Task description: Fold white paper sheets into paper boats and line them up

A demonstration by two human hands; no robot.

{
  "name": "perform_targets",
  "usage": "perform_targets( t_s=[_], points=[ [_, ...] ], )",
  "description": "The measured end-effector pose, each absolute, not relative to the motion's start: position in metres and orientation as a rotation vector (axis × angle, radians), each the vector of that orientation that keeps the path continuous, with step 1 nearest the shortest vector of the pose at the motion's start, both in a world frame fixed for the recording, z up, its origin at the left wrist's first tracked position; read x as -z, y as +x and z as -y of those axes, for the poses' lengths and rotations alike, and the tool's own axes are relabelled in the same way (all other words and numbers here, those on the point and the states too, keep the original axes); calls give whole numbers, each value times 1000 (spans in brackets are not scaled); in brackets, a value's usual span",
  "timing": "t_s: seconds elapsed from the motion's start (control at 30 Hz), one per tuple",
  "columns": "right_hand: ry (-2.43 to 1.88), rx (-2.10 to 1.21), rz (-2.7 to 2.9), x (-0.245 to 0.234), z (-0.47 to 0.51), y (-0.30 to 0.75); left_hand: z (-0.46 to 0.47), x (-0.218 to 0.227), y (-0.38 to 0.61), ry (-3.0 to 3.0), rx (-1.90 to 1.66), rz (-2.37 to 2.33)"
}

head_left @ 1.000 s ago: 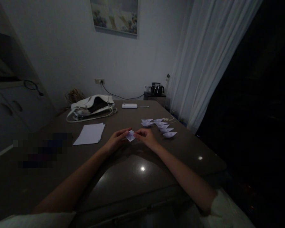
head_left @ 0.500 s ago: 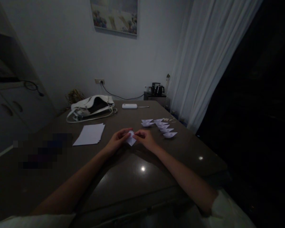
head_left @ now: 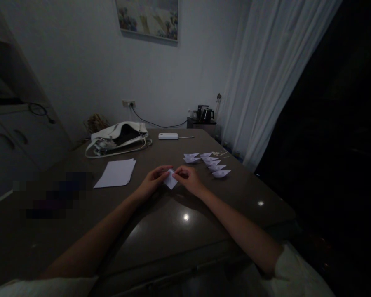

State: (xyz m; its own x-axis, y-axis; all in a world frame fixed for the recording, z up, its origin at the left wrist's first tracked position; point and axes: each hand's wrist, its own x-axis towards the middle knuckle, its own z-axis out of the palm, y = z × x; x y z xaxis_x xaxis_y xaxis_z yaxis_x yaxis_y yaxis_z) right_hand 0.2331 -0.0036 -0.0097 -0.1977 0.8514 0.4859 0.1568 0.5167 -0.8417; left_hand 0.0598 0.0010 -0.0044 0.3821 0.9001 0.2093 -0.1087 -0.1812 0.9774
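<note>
A small folded piece of white paper (head_left: 171, 181), diamond-shaped with a crease down its middle, is held between both hands just above the dark table (head_left: 160, 231). My left hand (head_left: 152, 181) pinches its left side, thumb in front and fingers behind. On the other side my right hand (head_left: 188, 178) grips the upper right edge between thumb and fingers. Several folded paper boats (head_left: 214, 168) stand in two rows beyond my right hand. To the left of my left hand lies a stack of white paper sheets (head_left: 115, 173).
A white handbag (head_left: 117, 138) rests at the back left, with a white power bank (head_left: 168, 136) and short cable to its right. Small pale bits (head_left: 219, 154) lie behind the boats. A black kettle (head_left: 207, 114) stands past the far table edge, beside the curtain (head_left: 259, 82).
The fingers have shifted slightly on the folded paper, and more of its diamond face shows. Both hands keep hold of it. The whole view has tilted a little.
</note>
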Motion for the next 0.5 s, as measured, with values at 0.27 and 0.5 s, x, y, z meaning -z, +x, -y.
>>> perform_targets(
  t_s=[0.27,0.5],
  points=[
    [-867,-739,1700,7,3,235,-16,12,52,1404,-1051,-936],
    [-887,-685,1804,9,5,236,-12,5,52,1474,-1008,-963]
  ],
)
